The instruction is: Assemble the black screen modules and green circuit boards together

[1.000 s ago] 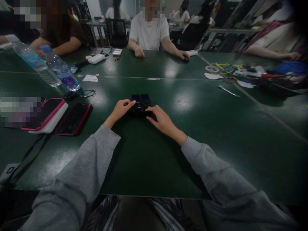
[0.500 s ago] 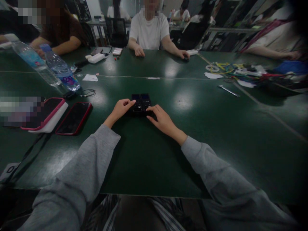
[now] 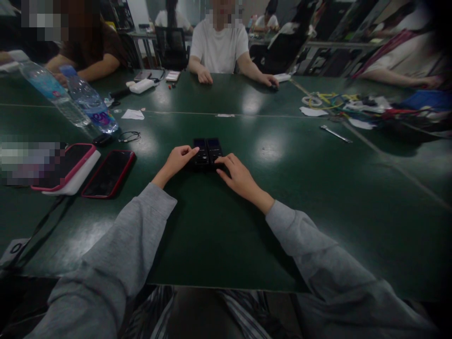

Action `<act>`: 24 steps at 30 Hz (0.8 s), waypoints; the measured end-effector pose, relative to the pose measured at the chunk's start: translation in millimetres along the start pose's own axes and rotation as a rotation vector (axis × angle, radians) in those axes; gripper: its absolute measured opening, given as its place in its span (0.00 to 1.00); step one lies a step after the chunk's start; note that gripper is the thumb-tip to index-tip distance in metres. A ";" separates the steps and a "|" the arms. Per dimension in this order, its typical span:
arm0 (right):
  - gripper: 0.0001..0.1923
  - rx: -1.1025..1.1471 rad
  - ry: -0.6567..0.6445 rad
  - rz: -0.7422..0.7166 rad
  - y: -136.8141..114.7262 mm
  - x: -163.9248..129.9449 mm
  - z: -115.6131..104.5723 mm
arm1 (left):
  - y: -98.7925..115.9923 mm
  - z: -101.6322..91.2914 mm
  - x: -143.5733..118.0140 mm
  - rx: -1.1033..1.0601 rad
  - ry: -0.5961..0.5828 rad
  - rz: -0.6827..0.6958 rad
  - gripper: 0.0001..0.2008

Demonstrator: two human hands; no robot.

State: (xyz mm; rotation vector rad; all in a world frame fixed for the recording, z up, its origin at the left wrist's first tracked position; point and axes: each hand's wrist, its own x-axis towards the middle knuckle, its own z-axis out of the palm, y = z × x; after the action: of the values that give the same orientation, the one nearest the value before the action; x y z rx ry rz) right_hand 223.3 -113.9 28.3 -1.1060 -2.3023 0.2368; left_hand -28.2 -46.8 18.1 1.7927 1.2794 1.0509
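Note:
Two small black devices with screens and buttons lie side by side on the green table, the left device [image 3: 200,146] almost against the right device [image 3: 213,145]. My left hand [image 3: 177,161] is closed at the left device's outer side, its thumb over the edge and its other fingers curled, partly hidden. At the other side, my right hand [image 3: 237,175] holds the near right corner of the right device, fingertips on its button area and thumb low by the front edge. Both screens look dark, with small details too faint to read.
To the left are a red-edged phone [image 3: 109,174], a pink-cased phone [image 3: 67,167] and two water bottles [image 3: 92,106]. A wrench [image 3: 335,133] and a heap of cables [image 3: 367,106] lie to the right. Across the table sits a person in a white shirt [image 3: 221,47].

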 end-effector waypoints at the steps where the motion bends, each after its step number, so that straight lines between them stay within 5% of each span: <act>1: 0.13 -0.001 -0.007 -0.003 -0.2 0.0 0.1 | -0.1 0.0 0.1 -0.003 0.000 0.001 0.23; 24: 0.23 0.068 0.074 -0.010 8.6 -3.2 9.1 | 4.1 1.5 -1.0 -0.053 0.034 0.015 0.25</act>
State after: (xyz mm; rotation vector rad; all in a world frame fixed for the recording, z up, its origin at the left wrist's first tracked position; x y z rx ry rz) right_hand 225.4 -110.0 16.1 -1.0518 -2.2176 0.2640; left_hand -25.5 -49.0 20.8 1.7542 1.2492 1.1174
